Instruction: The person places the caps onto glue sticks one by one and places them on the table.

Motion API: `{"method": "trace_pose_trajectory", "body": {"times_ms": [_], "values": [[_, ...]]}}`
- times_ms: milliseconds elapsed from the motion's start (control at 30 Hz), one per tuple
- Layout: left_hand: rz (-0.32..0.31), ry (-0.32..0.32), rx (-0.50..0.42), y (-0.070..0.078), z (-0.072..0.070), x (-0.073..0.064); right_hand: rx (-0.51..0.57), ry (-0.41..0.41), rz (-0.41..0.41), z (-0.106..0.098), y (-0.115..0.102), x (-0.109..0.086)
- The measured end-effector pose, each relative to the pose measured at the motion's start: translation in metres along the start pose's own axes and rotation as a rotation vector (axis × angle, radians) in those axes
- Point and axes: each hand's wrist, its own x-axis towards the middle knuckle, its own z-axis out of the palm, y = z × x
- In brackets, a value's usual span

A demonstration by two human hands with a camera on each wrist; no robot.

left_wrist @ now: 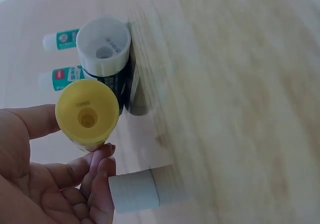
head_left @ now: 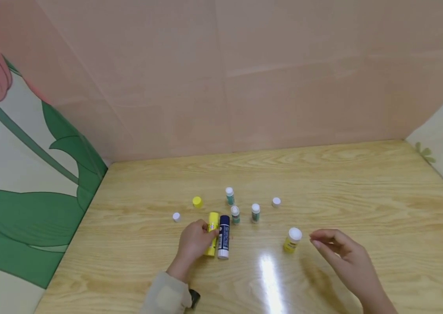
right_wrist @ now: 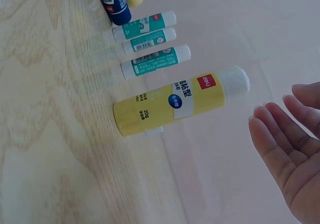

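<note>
My left hand (head_left: 194, 240) pinches a yellow glue stick (head_left: 214, 221) between thumb and fingers. Its round yellow end (left_wrist: 87, 115) faces the camera in the left wrist view. Close on its right, a navy glue stick (head_left: 224, 233) with a white end lies on the table. My right hand (head_left: 348, 261) holds nothing, its fingers loosely bent. Just left of that hand, apart from it, stands a yellow glue stick with a white top (head_left: 292, 241); its printed label (right_wrist: 182, 99) shows in the right wrist view.
Three small green glue sticks with white tops (head_left: 229, 197) (head_left: 235, 216) (head_left: 255, 213) stand upright mid-table. A yellow cap (head_left: 197, 202) and two white caps (head_left: 176, 216) (head_left: 276, 202) are around them. A pink backdrop (head_left: 245, 87) rises behind the wooden table (head_left: 362, 187).
</note>
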Motion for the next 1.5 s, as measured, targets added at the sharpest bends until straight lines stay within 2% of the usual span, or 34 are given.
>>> {"method": "trace_pose_trajectory", "body": {"times_ms": [333,500,633,1000,1367,1500], "values": [[-0.03,-0.031,0.046,0.002,0.001,0.005,0.015,0.001,-0.004,0.001,0.002,0.0],[-0.04,-0.054,0.065,0.0,0.003,0.008,0.029,0.003,0.036,0.002,-0.004,-0.001],[-0.047,-0.072,0.076,0.0,0.004,0.008,0.018,-0.004,0.037,0.003,-0.006,-0.001],[-0.021,-0.059,0.107,0.0,0.005,0.009,-0.007,-0.017,0.074,0.004,-0.013,-0.002],[-0.039,-0.053,0.112,0.0,0.006,0.012,-0.004,-0.032,0.092,0.007,-0.01,-0.003],[-0.056,-0.066,0.083,0.0,0.006,0.013,-0.002,-0.037,0.097,0.007,-0.01,-0.003]]}}
